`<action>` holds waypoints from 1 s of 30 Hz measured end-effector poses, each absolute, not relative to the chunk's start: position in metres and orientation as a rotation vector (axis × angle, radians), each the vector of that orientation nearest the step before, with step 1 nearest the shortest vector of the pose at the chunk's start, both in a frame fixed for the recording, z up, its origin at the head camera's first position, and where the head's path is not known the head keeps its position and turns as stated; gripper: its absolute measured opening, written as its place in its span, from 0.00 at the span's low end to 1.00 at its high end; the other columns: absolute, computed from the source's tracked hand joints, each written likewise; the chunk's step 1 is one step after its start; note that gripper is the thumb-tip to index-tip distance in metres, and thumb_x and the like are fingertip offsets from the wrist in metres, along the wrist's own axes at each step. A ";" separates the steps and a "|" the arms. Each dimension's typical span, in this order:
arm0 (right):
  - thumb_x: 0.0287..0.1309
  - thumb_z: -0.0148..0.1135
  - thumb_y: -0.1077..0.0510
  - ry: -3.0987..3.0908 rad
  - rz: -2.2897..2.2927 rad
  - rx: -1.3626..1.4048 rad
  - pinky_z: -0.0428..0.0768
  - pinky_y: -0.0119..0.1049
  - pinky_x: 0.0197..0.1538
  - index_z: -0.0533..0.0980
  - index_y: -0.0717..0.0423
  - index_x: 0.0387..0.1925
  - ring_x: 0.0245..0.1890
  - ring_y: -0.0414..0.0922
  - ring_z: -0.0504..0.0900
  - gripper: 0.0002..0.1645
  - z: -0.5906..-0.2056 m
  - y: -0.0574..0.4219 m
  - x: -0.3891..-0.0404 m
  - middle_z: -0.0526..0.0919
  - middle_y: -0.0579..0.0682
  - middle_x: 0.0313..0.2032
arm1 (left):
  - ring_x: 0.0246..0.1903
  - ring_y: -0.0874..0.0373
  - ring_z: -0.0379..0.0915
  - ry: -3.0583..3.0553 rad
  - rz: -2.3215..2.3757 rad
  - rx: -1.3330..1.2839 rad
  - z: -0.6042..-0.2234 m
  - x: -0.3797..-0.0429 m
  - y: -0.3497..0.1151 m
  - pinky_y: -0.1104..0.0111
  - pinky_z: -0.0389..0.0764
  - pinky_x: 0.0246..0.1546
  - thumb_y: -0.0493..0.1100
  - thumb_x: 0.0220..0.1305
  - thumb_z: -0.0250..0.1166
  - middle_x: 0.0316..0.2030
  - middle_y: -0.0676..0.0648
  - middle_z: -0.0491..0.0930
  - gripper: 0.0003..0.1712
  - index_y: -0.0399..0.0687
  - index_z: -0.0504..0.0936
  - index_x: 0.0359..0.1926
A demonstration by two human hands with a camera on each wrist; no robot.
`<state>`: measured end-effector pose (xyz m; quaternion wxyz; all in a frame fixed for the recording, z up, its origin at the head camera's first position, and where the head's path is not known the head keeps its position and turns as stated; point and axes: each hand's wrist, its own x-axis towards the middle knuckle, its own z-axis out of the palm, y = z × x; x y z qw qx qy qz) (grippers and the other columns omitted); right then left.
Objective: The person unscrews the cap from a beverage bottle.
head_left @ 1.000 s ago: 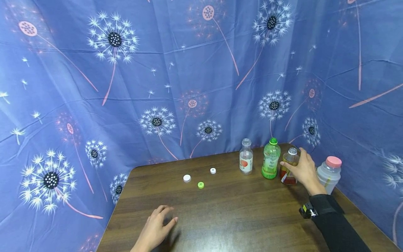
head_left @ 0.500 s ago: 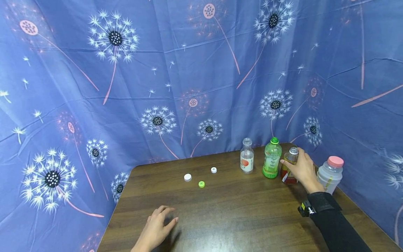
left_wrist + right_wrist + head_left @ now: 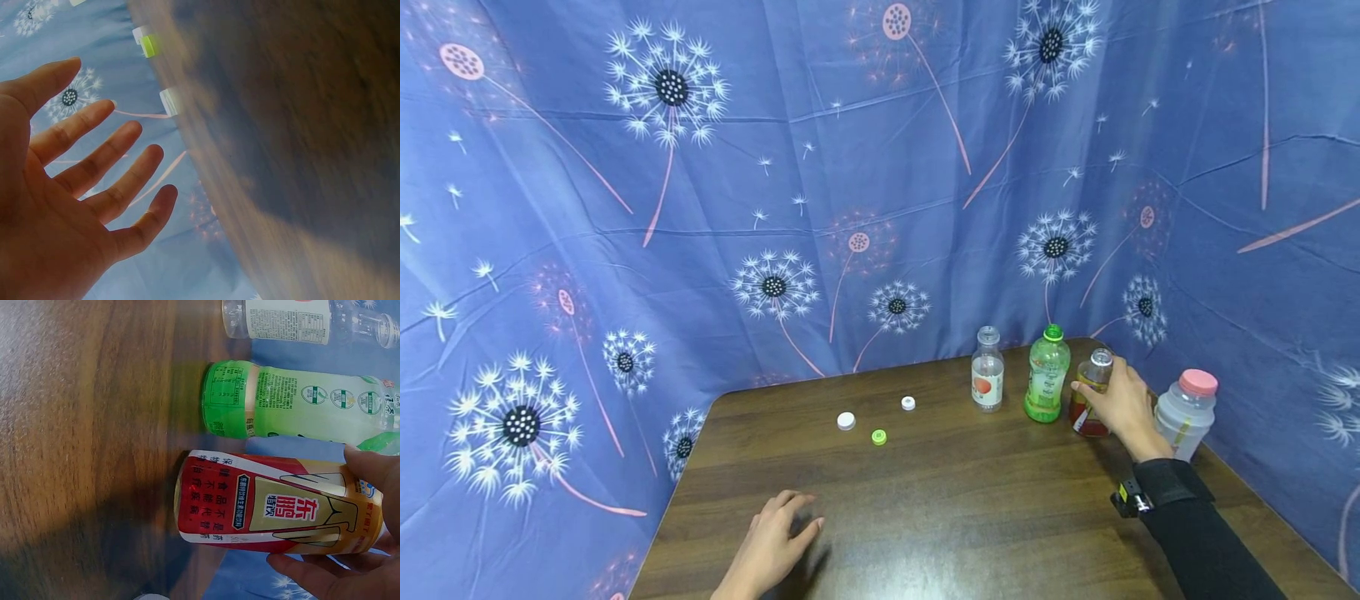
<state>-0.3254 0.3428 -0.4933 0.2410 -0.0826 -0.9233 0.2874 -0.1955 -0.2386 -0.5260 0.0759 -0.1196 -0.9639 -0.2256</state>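
Observation:
My right hand (image 3: 1126, 408) grips a drink bottle (image 3: 281, 503) with a red and gold label, thumb on one side and fingers on the other, near its top. The bottle stands upright on the table, its clear neck uncapped. Just left of it is a green bottle (image 3: 1047, 379), also without a cap. Beside that stands a clear bottle (image 3: 987, 387) with a white label and open neck. My left hand (image 3: 769, 537) hovers low over the table's front left, fingers loosely spread and holding nothing; its bare palm shows in the left wrist view.
A whitish jar (image 3: 1183, 421) with a pink lid stands right of my right hand, partly behind it. A larger white cap (image 3: 846, 421), a green cap (image 3: 879, 437) and a small white cap (image 3: 908, 403) lie at the back left of the wooden table (image 3: 925, 508). A blue patterned curtain (image 3: 820, 192) hangs behind.
The fingers of my right hand sit slightly closer to the drink bottle's neck than a second ago. My left hand, the caps and the other bottles have stayed in place.

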 end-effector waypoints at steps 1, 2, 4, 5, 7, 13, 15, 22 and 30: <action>0.62 0.73 0.46 -2.521 0.785 -0.229 0.72 0.75 0.53 0.59 0.77 0.69 0.55 0.82 0.72 0.51 -0.493 0.342 -0.324 0.71 0.81 0.55 | 0.53 0.45 0.81 -2.891 -0.678 -0.359 -0.526 -0.195 -0.239 0.39 0.80 0.50 0.53 0.67 0.73 0.55 0.46 0.84 0.21 0.49 0.86 0.56; 0.62 0.73 0.46 -2.515 0.785 -0.231 0.72 0.75 0.52 0.60 0.76 0.69 0.55 0.81 0.72 0.50 -0.493 0.342 -0.323 0.71 0.80 0.54 | 0.53 0.44 0.81 -2.893 -0.681 -0.360 -0.527 -0.195 -0.239 0.39 0.80 0.50 0.53 0.67 0.73 0.55 0.46 0.84 0.21 0.48 0.86 0.56; 0.62 0.73 0.46 -2.500 0.781 -0.229 0.73 0.74 0.51 0.61 0.76 0.68 0.54 0.81 0.73 0.49 -0.491 0.341 -0.321 0.72 0.79 0.53 | 0.53 0.44 0.80 -2.894 -0.688 -0.362 -0.527 -0.194 -0.239 0.39 0.80 0.50 0.53 0.67 0.73 0.55 0.46 0.84 0.21 0.48 0.86 0.56; 0.62 0.73 0.46 -2.491 0.782 -0.226 0.73 0.74 0.50 0.62 0.75 0.68 0.54 0.81 0.74 0.48 -0.490 0.340 -0.320 0.73 0.78 0.52 | 0.53 0.44 0.81 -2.891 -0.691 -0.363 -0.528 -0.194 -0.239 0.39 0.80 0.50 0.53 0.67 0.73 0.55 0.46 0.84 0.21 0.49 0.86 0.56; 0.62 0.73 0.46 -2.484 0.779 -0.219 0.73 0.73 0.49 0.62 0.74 0.67 0.53 0.80 0.74 0.48 -0.487 0.339 -0.317 0.73 0.77 0.52 | 0.54 0.44 0.81 -2.883 -0.702 -0.365 -0.529 -0.194 -0.240 0.37 0.80 0.51 0.53 0.67 0.72 0.54 0.47 0.84 0.21 0.48 0.86 0.56; 0.61 0.73 0.44 -2.473 0.746 -0.196 0.75 0.72 0.48 0.64 0.72 0.67 0.52 0.79 0.75 0.47 -0.473 0.335 -0.309 0.74 0.76 0.52 | 0.55 0.47 0.83 -2.830 -0.786 -0.383 -0.531 -0.198 -0.242 0.44 0.83 0.54 0.52 0.69 0.72 0.53 0.47 0.84 0.23 0.47 0.85 0.59; 0.61 0.73 0.42 -2.467 0.733 -0.202 0.75 0.72 0.47 0.64 0.71 0.67 0.53 0.79 0.75 0.48 -0.468 0.333 -0.303 0.75 0.75 0.53 | 0.56 0.46 0.83 -2.831 -0.816 -0.383 -0.531 -0.199 -0.242 0.47 0.84 0.54 0.52 0.69 0.71 0.54 0.46 0.84 0.24 0.46 0.84 0.60; 0.59 0.73 0.39 -2.387 0.719 -0.162 0.74 0.69 0.44 0.68 0.66 0.66 0.52 0.75 0.77 0.47 -0.451 0.326 -0.283 0.77 0.71 0.50 | 0.57 0.46 0.81 -2.884 -0.836 -0.349 -0.530 -0.200 -0.241 0.47 0.84 0.54 0.53 0.71 0.70 0.57 0.46 0.82 0.25 0.45 0.82 0.62; 0.54 0.79 0.43 -2.285 0.732 0.017 0.76 0.66 0.41 0.72 0.61 0.65 0.47 0.69 0.82 0.44 -0.438 0.307 -0.269 0.81 0.66 0.47 | 0.57 0.46 0.81 -2.882 -0.838 -0.344 -0.530 -0.198 -0.243 0.48 0.84 0.53 0.52 0.71 0.70 0.57 0.46 0.82 0.25 0.45 0.82 0.63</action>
